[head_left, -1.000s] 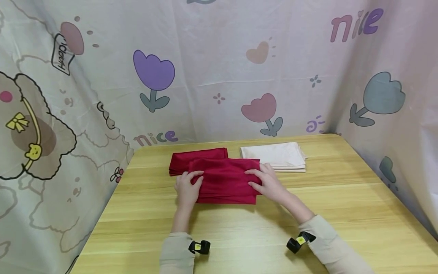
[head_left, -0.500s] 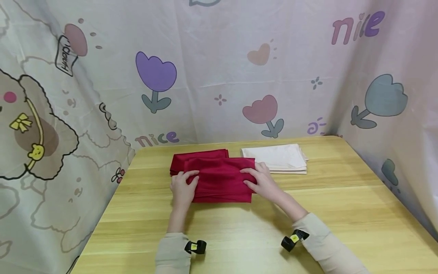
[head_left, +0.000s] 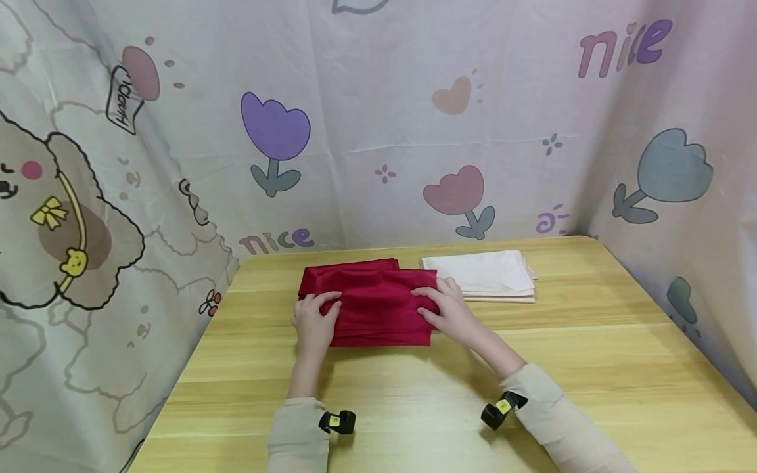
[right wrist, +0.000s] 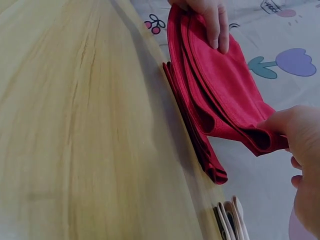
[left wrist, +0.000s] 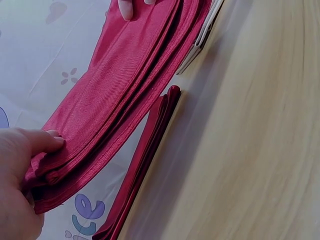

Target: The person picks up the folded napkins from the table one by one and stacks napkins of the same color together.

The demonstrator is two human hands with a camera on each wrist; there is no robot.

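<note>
A folded red cloth (head_left: 378, 302) is held between both hands, its layers stacked and raised above the table. My left hand (head_left: 315, 323) grips its left end, thumb on top and fingers beneath. At the other end my right hand (head_left: 455, 314) pinches the cloth the same way, which the right wrist view shows closely. Behind and below lies a second folded red cloth (head_left: 310, 279), partly hidden by the held one. In the left wrist view a gap shows between the held cloth (left wrist: 115, 95) and the lower red cloth (left wrist: 142, 165).
A folded white cloth (head_left: 481, 272) lies at the back of the wooden table (head_left: 562, 368), right of the red ones. A patterned curtain (head_left: 355, 131) hangs behind the table and along both sides.
Both hands have shifted slightly left with the red cloth and a little toward the back, so it covers more of the lower red cloth. The camera view has also moved a little.
</note>
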